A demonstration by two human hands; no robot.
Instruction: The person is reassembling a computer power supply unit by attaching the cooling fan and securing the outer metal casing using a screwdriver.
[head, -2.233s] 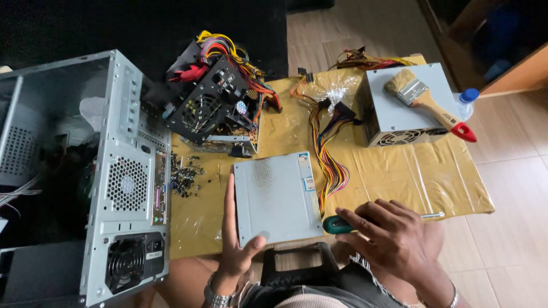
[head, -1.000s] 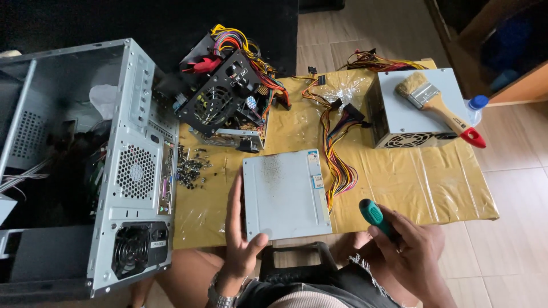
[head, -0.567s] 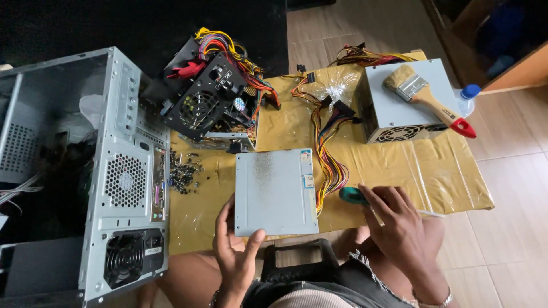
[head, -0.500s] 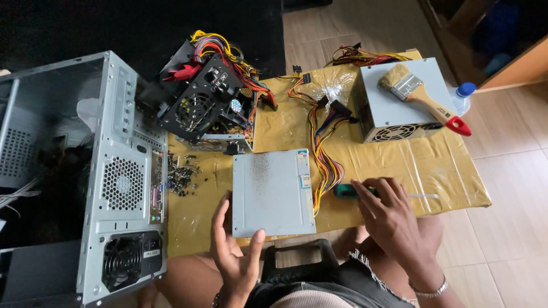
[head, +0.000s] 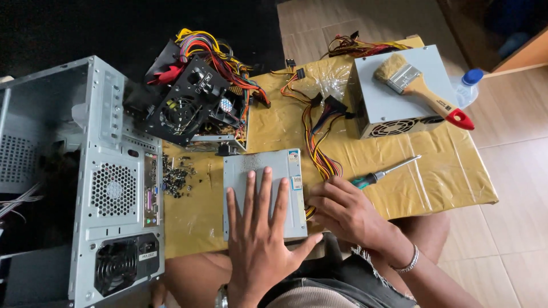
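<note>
A grey metal power supply box [head: 268, 171] lies on the yellow-covered low table [head: 445, 171] in front of me. My left hand [head: 260, 236] rests flat on its lid, fingers spread. My right hand [head: 342, 208] touches the box's right side where the bundle of coloured wires [head: 317, 142] comes out, fingers curled; whether it grips the wires is unclear. A green-handled screwdriver [head: 385, 173] lies on the table just beyond my right hand, apart from it.
An open grey computer case [head: 108, 188] stands at the left. An opened black power supply with a fan [head: 191, 105] sits behind, loose screws [head: 177, 177] beside it. A second grey power supply [head: 399, 91] at the back right carries a paintbrush [head: 422, 91]; a plastic bottle [head: 468, 85] stands beyond.
My right hand has put the green-handled screwdriver down on the table and moved to the box's right side. My left hand has slid from the box's near edge onto its lid.
</note>
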